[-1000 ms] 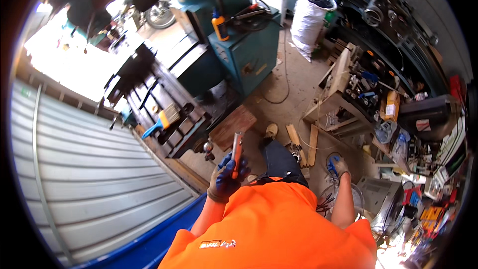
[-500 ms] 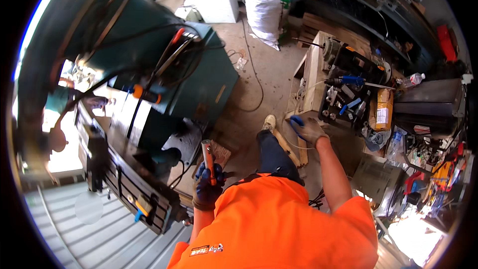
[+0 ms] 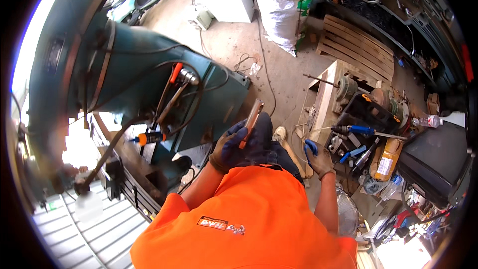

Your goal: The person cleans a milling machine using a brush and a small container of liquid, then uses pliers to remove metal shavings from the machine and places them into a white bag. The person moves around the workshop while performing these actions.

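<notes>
My left hand (image 3: pixel 229 147), in a dark blue-coated work glove, is closed round a slim orange-red stick-shaped tool (image 3: pixel 252 122) with a pale metallic upper end. The tool stands tilted in front of my body, over my dark-trousered leg; its exact kind is unclear. My right hand (image 3: pixel 319 158), gloved in grey with blue fingers, hovers left of the tool-covered bench. Its fingers are loosely bent and apart, and I see nothing held in them. Closest to it are a thin pale cord and a blue-handled tool (image 3: pixel 359 129) with a long metal shaft.
A green machine (image 3: pixel 199 89) with cables and an orange-handled screwdriver (image 3: pixel 149 138) stands left. On the right, a wooden stand (image 3: pixel 323 89) carries a motor-like unit, beside a brown-taped box (image 3: pixel 388 159). Behind are a white sack (image 3: pixel 279 17) of dark shavings and a pallet (image 3: pixel 356 45).
My left hand has brought the orange-red tool right and up, nearer my body's middle. My right hand has drawn slightly back toward me. The whole view has shifted.
</notes>
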### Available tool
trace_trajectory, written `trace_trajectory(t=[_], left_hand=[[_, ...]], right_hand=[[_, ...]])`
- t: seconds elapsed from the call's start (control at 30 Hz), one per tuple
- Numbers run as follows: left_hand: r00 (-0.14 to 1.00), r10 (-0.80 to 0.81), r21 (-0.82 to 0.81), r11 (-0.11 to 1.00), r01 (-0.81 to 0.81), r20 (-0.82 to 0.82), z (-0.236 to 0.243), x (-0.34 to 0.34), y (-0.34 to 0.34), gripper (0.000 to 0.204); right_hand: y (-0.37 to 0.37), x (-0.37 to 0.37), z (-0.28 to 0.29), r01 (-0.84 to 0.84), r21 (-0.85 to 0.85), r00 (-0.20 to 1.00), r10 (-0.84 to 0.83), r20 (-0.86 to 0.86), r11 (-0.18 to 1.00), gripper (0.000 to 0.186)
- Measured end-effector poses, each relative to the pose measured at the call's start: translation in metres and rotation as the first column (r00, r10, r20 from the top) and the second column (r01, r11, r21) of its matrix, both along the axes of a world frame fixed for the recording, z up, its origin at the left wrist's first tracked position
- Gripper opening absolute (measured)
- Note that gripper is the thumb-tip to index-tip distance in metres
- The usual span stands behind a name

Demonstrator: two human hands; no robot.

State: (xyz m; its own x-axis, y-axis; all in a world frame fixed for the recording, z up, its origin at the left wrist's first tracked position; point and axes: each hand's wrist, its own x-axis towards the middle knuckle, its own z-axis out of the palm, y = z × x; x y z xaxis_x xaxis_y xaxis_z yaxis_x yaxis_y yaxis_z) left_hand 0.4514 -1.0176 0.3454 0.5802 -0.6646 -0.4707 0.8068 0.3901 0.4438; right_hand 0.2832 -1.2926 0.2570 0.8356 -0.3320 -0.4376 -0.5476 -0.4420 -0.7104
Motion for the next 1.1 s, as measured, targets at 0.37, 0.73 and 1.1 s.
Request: trace_trajectory(t=[0.37, 0.73, 1.1], left_hand=[[0.981, -0.195, -0.103, 0.975, 0.196, 0.023, -0.010, 0.175, -0.139, 0.019], [0.783, -0.597, -0.113, 0.778, 0.618, 0.174, -0.022, 0.281, -0.234, 0.043], [0.695, -0.717, 0.100, 0.697, 0.710, 0.064, 0.014, 0.194, -0.289, 0.046]], right_hand=[[-0.043, 0.073, 0.010, 0.280, -0.133, 0.957, -0.287, -0.039, 0.951, 0.047], [-0.024, 0.132, 0.007, 0.610, -0.161, 0.791, -0.610, 0.053, 0.776, 0.042], [-0.003, 0.058, 0.012, 0.788, -0.011, 0.616, -0.787, 0.045, 0.616, 0.048]])
